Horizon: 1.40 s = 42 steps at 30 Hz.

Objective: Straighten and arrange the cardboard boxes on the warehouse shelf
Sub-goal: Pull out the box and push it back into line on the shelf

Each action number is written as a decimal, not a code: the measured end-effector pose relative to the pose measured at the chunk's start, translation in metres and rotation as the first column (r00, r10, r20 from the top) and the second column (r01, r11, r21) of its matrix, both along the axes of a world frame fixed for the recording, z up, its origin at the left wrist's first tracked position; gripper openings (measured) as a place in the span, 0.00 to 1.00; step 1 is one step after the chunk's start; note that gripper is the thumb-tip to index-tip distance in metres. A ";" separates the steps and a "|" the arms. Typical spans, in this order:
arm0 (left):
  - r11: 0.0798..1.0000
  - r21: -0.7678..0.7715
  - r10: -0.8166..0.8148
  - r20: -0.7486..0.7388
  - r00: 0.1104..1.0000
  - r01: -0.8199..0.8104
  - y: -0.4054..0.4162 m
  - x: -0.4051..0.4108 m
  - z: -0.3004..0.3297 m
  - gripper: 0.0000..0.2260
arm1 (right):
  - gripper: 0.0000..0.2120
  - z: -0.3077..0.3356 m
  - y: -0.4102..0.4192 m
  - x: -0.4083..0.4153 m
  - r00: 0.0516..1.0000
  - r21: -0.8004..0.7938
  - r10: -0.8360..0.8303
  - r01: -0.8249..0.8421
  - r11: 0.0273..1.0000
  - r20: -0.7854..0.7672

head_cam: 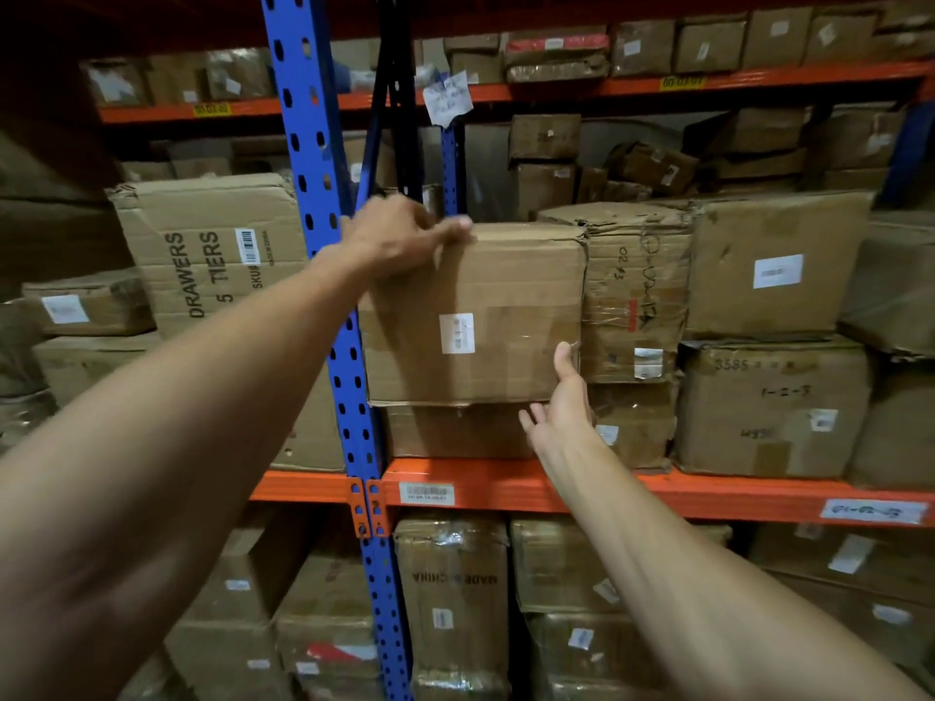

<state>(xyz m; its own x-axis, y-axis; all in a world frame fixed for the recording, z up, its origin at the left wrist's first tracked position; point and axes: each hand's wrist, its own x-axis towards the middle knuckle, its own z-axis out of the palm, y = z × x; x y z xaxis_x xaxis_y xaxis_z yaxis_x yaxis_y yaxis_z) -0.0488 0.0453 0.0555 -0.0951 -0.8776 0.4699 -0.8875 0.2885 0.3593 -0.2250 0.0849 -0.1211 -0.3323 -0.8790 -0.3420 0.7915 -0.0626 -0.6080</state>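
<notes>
Box: the plain cardboard box (473, 316) sits at centre frame, on top of a flatter box (458, 431), its left edge overlapping the blue upright (329, 275).
Left hand: my left hand (405, 232) grips the box's upper left corner, fingers curled over the top edge.
Right hand: my right hand (561, 399) lies loose and spread against the box's lower right corner, thumb up along its side, grasping nothing.
Neighbour: a crumpled box (635, 290) touches its right side.
Shelf: orange beam (506, 485) runs below, centre frame.
</notes>
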 end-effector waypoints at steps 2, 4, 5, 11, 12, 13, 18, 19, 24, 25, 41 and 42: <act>0.997 0.033 0.073 -0.157 0.985 -0.068 0.004 0.011 0.013 0.38 | 0.39 -0.001 0.010 0.000 0.998 -0.057 0.059 -0.058 0.997 0.022; 0.980 0.124 0.180 -0.217 0.959 -0.156 0.003 0.019 0.017 0.39 | 0.44 -0.009 0.014 0.000 0.989 -0.089 0.081 -0.070 0.994 0.127; 0.964 0.205 0.216 -0.238 0.947 -0.169 0.003 0.022 0.016 0.40 | 0.48 -0.015 0.013 0.001 0.979 -0.078 0.072 -0.058 0.995 0.191; 0.848 0.517 0.215 -0.541 0.813 0.120 -0.009 0.039 0.003 0.28 | 0.39 -0.036 -0.008 -0.004 0.960 -0.100 0.080 -0.055 0.993 0.268; 0.848 0.509 0.199 -0.563 0.802 0.147 -0.010 0.039 0.004 0.24 | 0.33 -0.034 -0.012 -0.005 0.960 -0.133 0.088 -0.054 0.990 0.265; 0.841 0.511 0.185 -0.577 0.795 0.176 -0.010 0.040 0.005 0.21 | 0.28 -0.032 -0.014 -0.007 0.957 -0.172 0.101 -0.055 0.984 0.271; 0.796 0.532 0.203 -0.685 0.700 0.290 -0.022 0.047 -0.002 0.17 | 0.21 -0.028 -0.020 -0.012 0.961 -0.236 0.124 -0.064 0.970 0.248; 0.801 0.518 0.205 -0.710 0.674 0.301 -0.024 0.049 -0.002 0.16 | 0.21 -0.025 -0.022 -0.012 0.964 -0.239 0.119 -0.061 0.969 0.238; 0.823 0.437 0.217 -0.832 0.511 0.363 -0.025 0.075 -0.008 0.07 | 0.15 0.017 -0.019 -0.010 0.992 -0.284 0.072 -0.040 0.958 0.103; 0.828 0.410 0.217 -0.864 0.455 0.383 -0.025 0.080 -0.012 0.06 | 0.15 0.030 -0.018 -0.012 0.995 -0.297 0.063 -0.039 0.954 0.073; 0.873 0.046 0.144 -0.976 -0.166 0.486 -0.033 0.074 -0.091 0.12 | 0.11 0.155 -0.023 -0.029 0.905 -0.249 -0.014 -0.103 0.963 -0.425; 0.869 0.027 0.151 -0.966 -0.212 0.495 -0.034 0.070 -0.106 0.14 | 0.08 0.157 -0.027 -0.027 0.886 -0.247 -0.013 -0.115 0.962 -0.464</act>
<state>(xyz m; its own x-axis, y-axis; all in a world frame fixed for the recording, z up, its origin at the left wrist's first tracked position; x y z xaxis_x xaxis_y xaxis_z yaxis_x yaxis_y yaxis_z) 0.0208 0.0112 -0.0507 -0.0180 -0.9984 -0.0535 0.6337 -0.0528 0.7718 -0.2516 0.0578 0.0361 -0.3473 -0.9343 0.0799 0.4349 -0.2360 -0.8690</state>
